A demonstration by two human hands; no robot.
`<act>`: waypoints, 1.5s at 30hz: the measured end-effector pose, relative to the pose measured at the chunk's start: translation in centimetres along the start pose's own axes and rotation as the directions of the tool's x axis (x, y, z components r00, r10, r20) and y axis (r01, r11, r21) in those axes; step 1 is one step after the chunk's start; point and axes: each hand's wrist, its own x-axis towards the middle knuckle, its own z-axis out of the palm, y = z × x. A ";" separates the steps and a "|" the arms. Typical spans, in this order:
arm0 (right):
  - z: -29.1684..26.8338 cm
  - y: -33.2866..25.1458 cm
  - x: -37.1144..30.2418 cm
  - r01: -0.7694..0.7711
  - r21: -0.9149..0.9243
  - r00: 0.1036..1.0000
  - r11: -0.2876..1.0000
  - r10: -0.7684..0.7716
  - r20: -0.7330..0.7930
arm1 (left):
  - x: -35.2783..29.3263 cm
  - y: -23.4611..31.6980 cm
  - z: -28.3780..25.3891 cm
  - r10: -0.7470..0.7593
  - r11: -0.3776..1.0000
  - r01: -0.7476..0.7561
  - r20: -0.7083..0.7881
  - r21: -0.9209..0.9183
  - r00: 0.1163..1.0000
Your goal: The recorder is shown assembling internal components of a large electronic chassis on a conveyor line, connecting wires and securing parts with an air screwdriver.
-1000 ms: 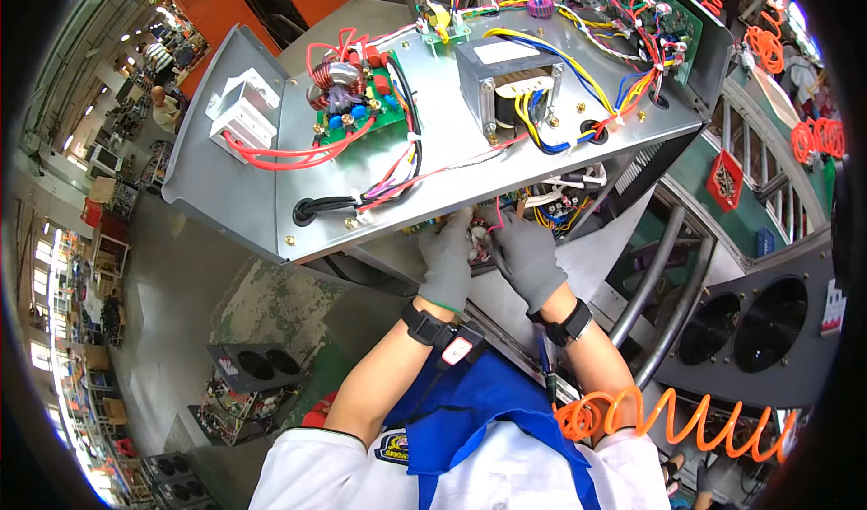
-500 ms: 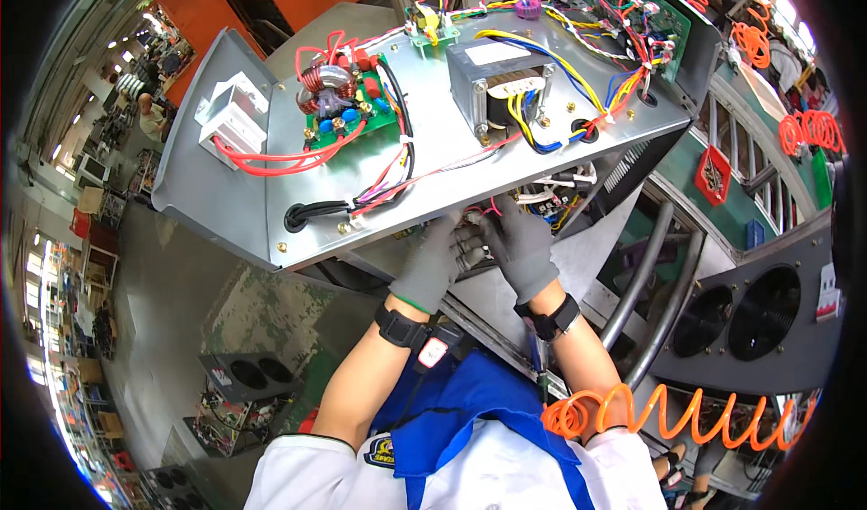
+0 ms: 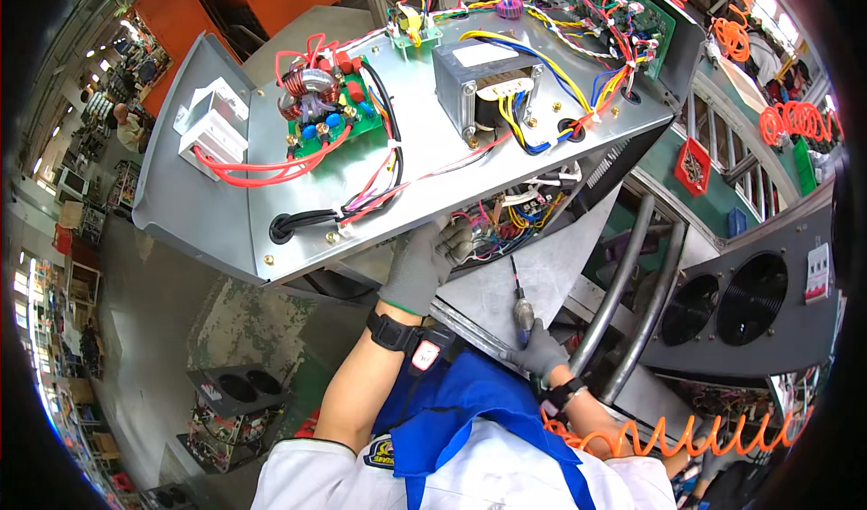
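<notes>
My left hand (image 3: 415, 264), in a grey glove, reaches under the near edge of a metal chassis panel (image 3: 361, 230). Its fingers are curled beside a bundle of coloured wires (image 3: 515, 216) inside the unit, and what they hold is hidden. Lower right, my gloved right hand (image 3: 543, 354) is closed round an air screwdriver (image 3: 523, 313), whose long thin bit points up toward the wires. On top of the panel sit a large transformer (image 3: 461, 81), a green circuit board with red coils (image 3: 330, 103) and a white plastic block (image 3: 214, 131).
An orange coiled hose (image 3: 686, 439) stretches across the lower right. Metal rails (image 3: 623, 284) run beside my right hand, near a dark panel with two round fans (image 3: 757, 299). A red bin of small parts (image 3: 693, 167) stands farther back. Another person (image 3: 128, 129) is far left.
My right hand has left the wires and come down to the right, taking hold of the air screwdriver. My left hand stays under the panel. The view has shifted slightly.
</notes>
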 end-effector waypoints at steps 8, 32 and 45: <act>0.9 2.6 -0.3 0.126 0.525 0.991 0.842 -0.082 -0.105 | 0.5 0.2 -0.2 -0.039 0.997 0.037 -0.028 -0.068 0.999; -6.1 -5.8 -12.2 0.427 0.640 0.867 0.639 -0.490 -0.089 | 1.0 -0.3 0.3 -0.080 0.993 0.068 -0.127 -0.099 0.989; -6.8 -6.7 -12.0 0.030 0.904 0.800 0.427 -0.552 0.235 | 1.8 -0.6 -0.5 -0.041 0.994 0.029 -0.115 -0.106 0.992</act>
